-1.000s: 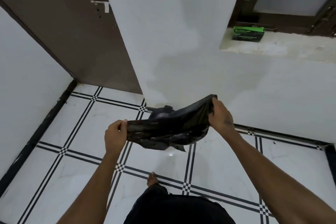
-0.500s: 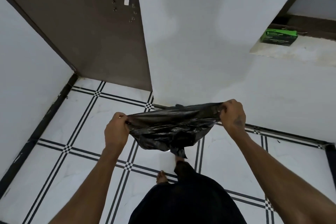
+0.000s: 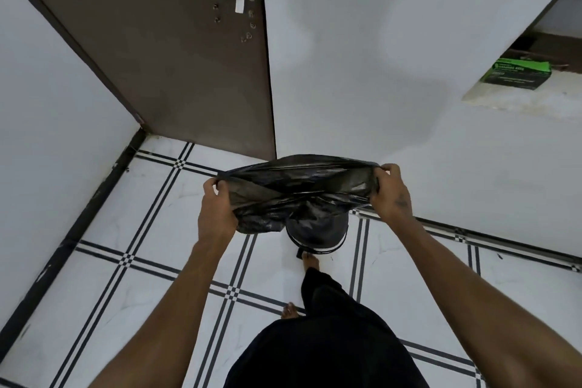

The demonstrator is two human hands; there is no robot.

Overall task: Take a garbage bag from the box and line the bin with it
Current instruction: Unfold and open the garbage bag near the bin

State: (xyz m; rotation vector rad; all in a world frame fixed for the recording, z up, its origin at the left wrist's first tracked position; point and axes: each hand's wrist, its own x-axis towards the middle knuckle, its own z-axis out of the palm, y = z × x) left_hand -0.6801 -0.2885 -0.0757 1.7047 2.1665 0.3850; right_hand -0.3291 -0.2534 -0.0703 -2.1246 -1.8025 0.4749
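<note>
**Bag held open above the bin, ready to go down**

The garbage bag (image 3: 299, 189) is stretched between both hands, directly above the bin (image 3: 316, 235), and its crumpled lower part hangs down over the bin's mouth. The bin is a dark round one standing on the tiled floor (image 3: 132, 230), close to the white wall (image 3: 409, 72). Only its front rim and a part of its side are visible under the bag, so I cannot tell whether the bag already touches it.

To do this step well, I think the bottom of the bag should be pushed into the bin first, and then the mouth should be pulled wide and folded over the rim all around. The plastic looks thin and wrinkled, so a gentle pull is safer than a hard one.

The left hand (image 3: 217, 205) is closed on the bag's edge on the left of the bin, fingers curled over the plastic. The right hand (image 3: 390, 192) pinches the opposite edge on the right of the bin. Both arms reach forward and slightly inward.

The box (image 3: 519, 74), green and black, lies on a ledge (image 3: 519, 101) well apart from the bin, higher and to the right.
</note>
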